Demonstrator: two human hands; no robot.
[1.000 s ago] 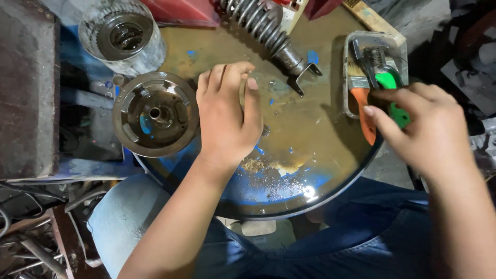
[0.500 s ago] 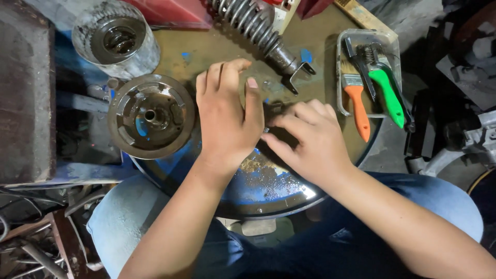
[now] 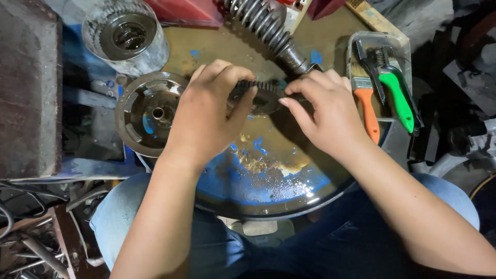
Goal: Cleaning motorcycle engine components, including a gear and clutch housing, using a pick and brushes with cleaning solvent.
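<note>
- Far left: dark, rusty metal block [image 3: 28,88], off the drum top's left edge.
- Back-left edge of the round drum top [image 3: 268,191]: cylindrical metal housing [image 3: 125,35] with a coiled spring visible inside, standing upright.
- Just in front of it, overhanging the left edge: round, dished metal clutch drum [image 3: 150,111], open side up, hub hole in the middle.
- Left hand [image 3: 206,116]: palm down over the centre of the drum top, fingers closed on the left side of a dark toothed gear [image 3: 261,95], thumb under its rim.
- Toothed gear sits at centre-back of the drum top, held between both hands; whether it is lifted clear of the surface, cannot tell.
- Behind the gear: coil-spring shock absorber [image 3: 266,31], lying diagonally from the back edge toward the centre.
- Right hand [image 3: 328,111]: fingertips pinched on the gear's right side.
- Right edge: clear plastic tray [image 3: 380,39] holding an orange-handled paintbrush [image 3: 368,111] and a green-handled wire brush [image 3: 398,98], side by side.
</note>
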